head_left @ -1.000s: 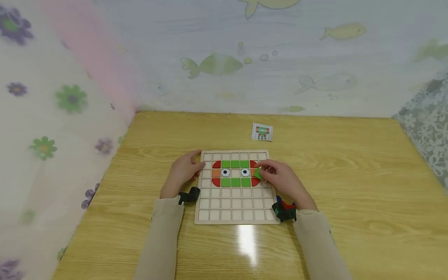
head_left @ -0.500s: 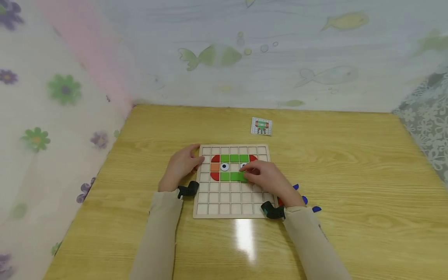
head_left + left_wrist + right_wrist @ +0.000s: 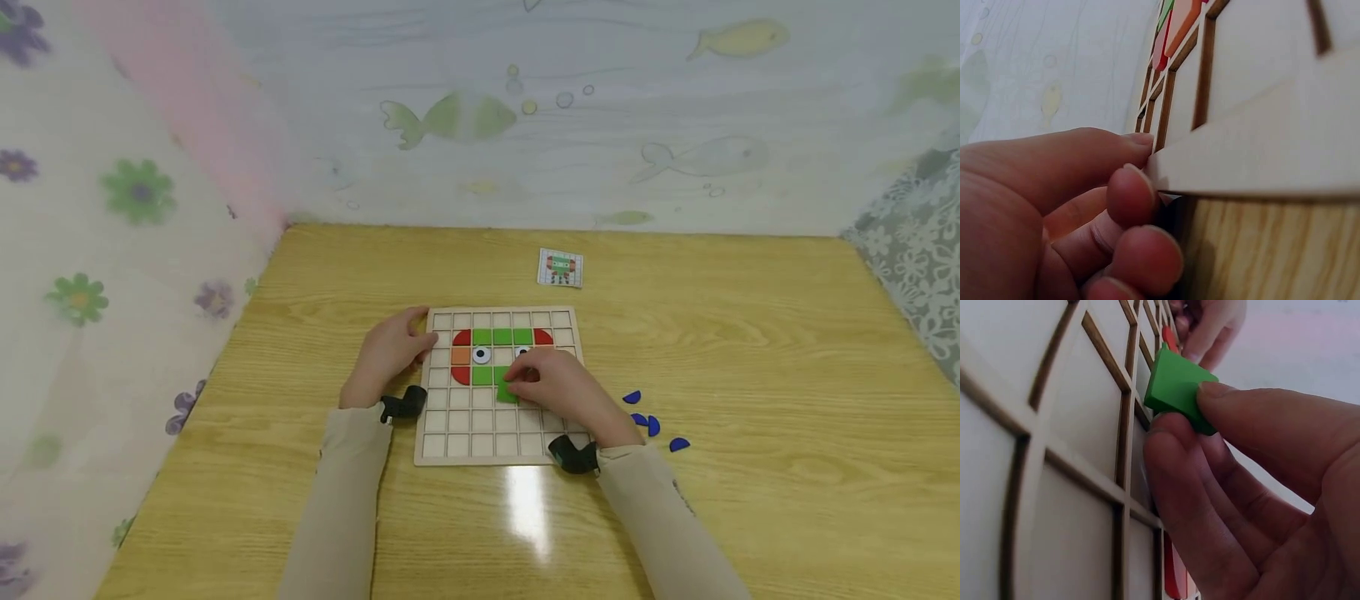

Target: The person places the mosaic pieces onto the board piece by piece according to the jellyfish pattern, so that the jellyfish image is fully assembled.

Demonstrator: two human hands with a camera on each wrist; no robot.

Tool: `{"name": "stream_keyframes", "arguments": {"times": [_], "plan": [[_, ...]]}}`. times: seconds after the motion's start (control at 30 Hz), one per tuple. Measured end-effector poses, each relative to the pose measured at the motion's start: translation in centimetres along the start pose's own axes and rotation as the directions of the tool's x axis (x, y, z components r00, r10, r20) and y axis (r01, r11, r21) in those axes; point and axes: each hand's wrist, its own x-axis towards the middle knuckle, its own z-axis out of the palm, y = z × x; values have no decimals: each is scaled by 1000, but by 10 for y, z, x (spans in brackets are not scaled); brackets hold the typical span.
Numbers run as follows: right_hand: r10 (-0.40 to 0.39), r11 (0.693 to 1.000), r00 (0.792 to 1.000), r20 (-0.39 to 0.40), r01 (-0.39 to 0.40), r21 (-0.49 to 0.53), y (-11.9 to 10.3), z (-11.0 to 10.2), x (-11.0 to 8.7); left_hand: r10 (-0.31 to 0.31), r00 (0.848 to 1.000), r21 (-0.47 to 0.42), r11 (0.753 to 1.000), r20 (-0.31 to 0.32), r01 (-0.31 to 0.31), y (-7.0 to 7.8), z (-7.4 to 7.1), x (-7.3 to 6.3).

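A wooden grid board [image 3: 459,446] lies on the table, with red rounded corner pieces, green squares, an orange square [image 3: 461,356] and eye discs [image 3: 482,355] set in its cells. My left hand [image 3: 384,354] holds the board's left edge, thumb at the rim and the other fingers curled beside it. Between thumb and fingertips my right hand [image 3: 558,383] pinches a green square tile [image 3: 1175,381]. That tile is tilted and close over the cells just below the lower green row. My right hand hides the right part of the pattern.
A small picture card [image 3: 560,267] with a similar pattern lies behind the board. Several blue half-round pieces [image 3: 654,426] are on the table [image 3: 787,375] near my right wrist. A patterned wall [image 3: 480,183] stands at the back.
My right hand has carried the green tile leftward and toward me, from the board's right side to below the lower green row. The blue pieces have come into view. My left hand stays at the edge.
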Motion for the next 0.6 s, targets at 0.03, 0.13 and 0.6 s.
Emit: {"name": "stream_keyframes", "arguments": {"times": [0.03,0.13,0.6], "plan": [[-5,1000,1000,0,5,-13,-1,0,0,2,1000,1,1000,1,-2,0,-1,0],[-22,998,1000,6,22,-54,-5,1,-1,7,1000,5,1000,9,-7,2,-2,0],[-74,981,996,-57,62,-186,-10,8,-2,-1,1000,-21,1000,9,1,3,-1,-1]]}}
